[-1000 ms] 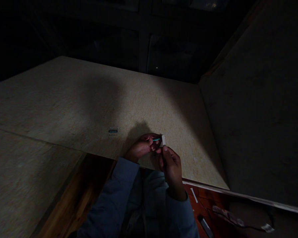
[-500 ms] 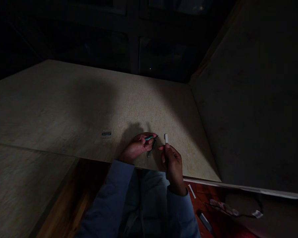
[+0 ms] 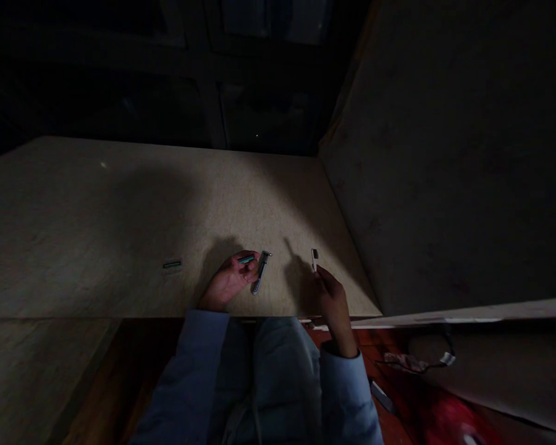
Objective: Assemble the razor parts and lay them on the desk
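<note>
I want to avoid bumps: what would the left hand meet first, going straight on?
Most likely the slim handle just beyond the left hand; its height above the tabletop is unclear, so it might pass over.

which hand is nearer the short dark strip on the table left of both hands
Left. The left hand, holding a teal piece, is to the right of the short dark strip, not touching it; the right hand, holding a white brush, is farther right.
</note>
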`<state>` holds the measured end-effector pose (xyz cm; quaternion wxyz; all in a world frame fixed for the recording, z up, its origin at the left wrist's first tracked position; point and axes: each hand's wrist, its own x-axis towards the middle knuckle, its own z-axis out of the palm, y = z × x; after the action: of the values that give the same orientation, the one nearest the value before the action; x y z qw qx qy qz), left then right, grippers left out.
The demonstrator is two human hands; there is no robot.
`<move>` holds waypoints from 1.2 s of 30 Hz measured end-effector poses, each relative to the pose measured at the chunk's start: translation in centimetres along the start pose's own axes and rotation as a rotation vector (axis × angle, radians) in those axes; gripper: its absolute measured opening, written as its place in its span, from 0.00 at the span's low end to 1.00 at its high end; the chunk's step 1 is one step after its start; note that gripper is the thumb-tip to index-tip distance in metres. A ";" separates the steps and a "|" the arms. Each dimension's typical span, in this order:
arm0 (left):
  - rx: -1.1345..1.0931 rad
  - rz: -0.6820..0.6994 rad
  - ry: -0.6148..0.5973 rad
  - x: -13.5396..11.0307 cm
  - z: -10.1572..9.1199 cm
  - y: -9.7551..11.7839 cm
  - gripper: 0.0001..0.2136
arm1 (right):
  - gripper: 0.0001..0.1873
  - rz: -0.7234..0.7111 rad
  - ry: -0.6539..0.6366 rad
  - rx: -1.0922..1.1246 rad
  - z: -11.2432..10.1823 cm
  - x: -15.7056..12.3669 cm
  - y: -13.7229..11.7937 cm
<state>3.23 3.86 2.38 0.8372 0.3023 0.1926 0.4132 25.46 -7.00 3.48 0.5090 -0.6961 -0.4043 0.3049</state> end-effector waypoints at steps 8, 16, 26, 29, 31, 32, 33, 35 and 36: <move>0.004 -0.019 0.030 0.2 -0.2 0.0 0.26 | 0.16 0.064 0.021 -0.812 -3.4 3.8 -0.6; 0.002 -0.014 -0.007 0.2 -0.4 0.0 0.26 | 0.15 0.008 -0.025 -1.062 -2.7 6.4 -1.0; 0.029 0.015 -0.030 0.3 -0.1 -0.1 0.27 | 0.12 -0.076 -0.047 -1.006 -3.5 6.6 0.0; 0.029 0.025 -0.037 0.2 -0.3 -0.2 0.26 | 0.12 -0.154 -0.024 -0.937 -3.9 6.3 1.1; 0.031 0.033 -0.040 0.2 -0.3 -0.2 0.26 | 0.14 -0.230 -0.004 -0.853 -4.3 5.9 2.1; 0.035 0.037 -0.040 0.3 -0.3 -0.2 0.26 | 0.15 -0.274 0.006 -0.804 -4.6 5.7 2.7; 0.046 0.038 -0.038 0.3 -0.2 -0.3 0.26 | 0.16 -0.324 0.015 -0.751 -4.9 5.4 3.3; 0.080 0.048 -0.019 0.3 0.0 -0.3 0.25 | 0.17 -0.418 0.045 -0.645 -5.4 4.8 4.5; 0.100 0.058 -0.007 0.4 0.2 -0.3 0.24 | 0.16 -0.450 0.067 -0.597 -5.7 4.5 5.1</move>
<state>3.75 3.95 2.27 0.8093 0.3506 0.2012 0.4262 33.66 -6.47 0.26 0.3506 -0.7172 -0.6014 0.0314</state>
